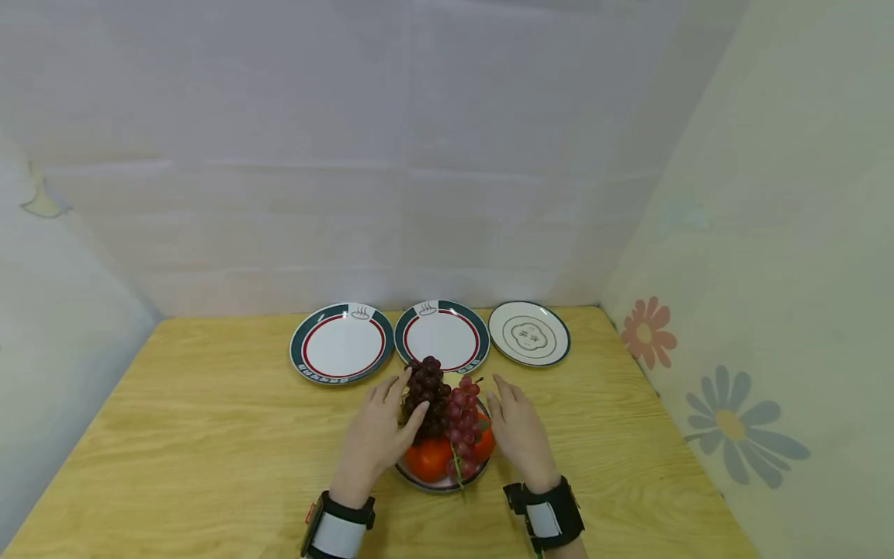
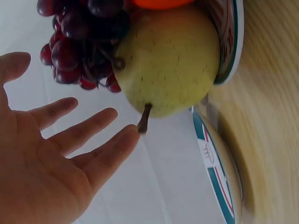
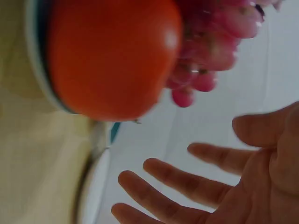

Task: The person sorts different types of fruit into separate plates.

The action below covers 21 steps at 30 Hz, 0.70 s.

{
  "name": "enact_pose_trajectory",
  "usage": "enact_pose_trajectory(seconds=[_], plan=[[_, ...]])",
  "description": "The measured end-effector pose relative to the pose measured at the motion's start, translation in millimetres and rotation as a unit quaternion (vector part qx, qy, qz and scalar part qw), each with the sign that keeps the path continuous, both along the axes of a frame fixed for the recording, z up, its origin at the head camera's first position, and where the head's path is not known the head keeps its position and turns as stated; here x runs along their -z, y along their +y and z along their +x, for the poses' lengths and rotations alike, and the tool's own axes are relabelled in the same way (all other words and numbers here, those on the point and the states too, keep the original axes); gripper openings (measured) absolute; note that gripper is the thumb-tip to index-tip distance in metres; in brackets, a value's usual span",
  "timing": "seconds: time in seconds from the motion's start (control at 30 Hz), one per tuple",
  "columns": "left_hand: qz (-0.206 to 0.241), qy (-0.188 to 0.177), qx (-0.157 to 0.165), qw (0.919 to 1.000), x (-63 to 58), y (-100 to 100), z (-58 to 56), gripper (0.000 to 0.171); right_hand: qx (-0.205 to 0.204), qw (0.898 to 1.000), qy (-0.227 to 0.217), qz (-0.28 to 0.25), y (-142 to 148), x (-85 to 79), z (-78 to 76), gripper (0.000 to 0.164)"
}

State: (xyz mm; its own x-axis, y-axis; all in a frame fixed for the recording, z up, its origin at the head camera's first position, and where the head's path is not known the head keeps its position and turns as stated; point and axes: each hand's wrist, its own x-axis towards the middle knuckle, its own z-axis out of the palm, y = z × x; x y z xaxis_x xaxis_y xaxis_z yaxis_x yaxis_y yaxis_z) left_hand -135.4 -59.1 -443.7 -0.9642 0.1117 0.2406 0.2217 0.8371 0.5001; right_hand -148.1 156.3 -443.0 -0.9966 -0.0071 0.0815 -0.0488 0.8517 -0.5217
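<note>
Fingers on both hands are spread and relaxed in the head view, pinching nothing. The left hand [image 1: 375, 436] is at the dark grapes [image 1: 424, 388], its thumb overlapping them — whether it touches, I cannot tell. The right hand [image 1: 520, 433] is just beside the red grapes [image 1: 461, 419]. Both bunches lie in a dish [image 1: 436, 490] with two orange-red fruits [image 1: 427, 460]; three plates [image 1: 344, 345] stand in a row beyond.

In the left wrist view the fingers are parted, one tip right by the stem [image 2: 145, 119] of a pear [image 2: 170, 60]; contact is unclear. The pear looks fairly heavy and firm, better cupped round its wide belly than lifted by the stem.

The right wrist view, blurred, shows the fingers fanned out with a gap to the fruit. The smooth orange-red fruit there may be slippery and calls for a broad hold on its sides. The grapes are probably light and floppy — best held by the stalk or supported from below, as berries could come loose.
</note>
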Motion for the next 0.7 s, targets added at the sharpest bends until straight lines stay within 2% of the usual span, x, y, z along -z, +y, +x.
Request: enact_pose_trajectory(seconds=[0.1, 0.23, 0.33, 0.43, 0.6, 0.7], plan=[[0.01, -0.019, 0.007, 0.9997, 0.6, 6, -1.2, 0.065, 0.013, 0.999, -0.035, -0.016, 10, 13.3, 1.7, 0.044], [0.006, -0.016, 0.008, 0.9998, 2.4, 15, -5.5, 0.069, 0.013, 0.995, -0.074, -0.063, 20, 29.0, 0.5, 0.043], [0.002, -0.01, 0.004, 0.9999, 2.6, 22, -9.3, 0.071, 0.017, 0.985, -0.111, -0.134, 22, 38.2, -6.1, 0.042], [0.0, -0.005, -0.009, 0.9999, 1.1, 28, -11.6, 0.07, 0.02, 0.973, -0.14, -0.181, 23, 44.0, -17.0, 0.037], [-0.004, 0.018, -0.032, 0.9993, 0.0, 38, -14.3, 0.053, -0.008, 0.982, -0.135, -0.129, 25, 56.6, -38.0, 0.026], [-0.013, 0.033, -0.037, 0.9987, 2.8, 41, -16.3, 0.042, -0.024, 0.986, -0.123, -0.112, 25, 62.6, -44.8, 0.02]])
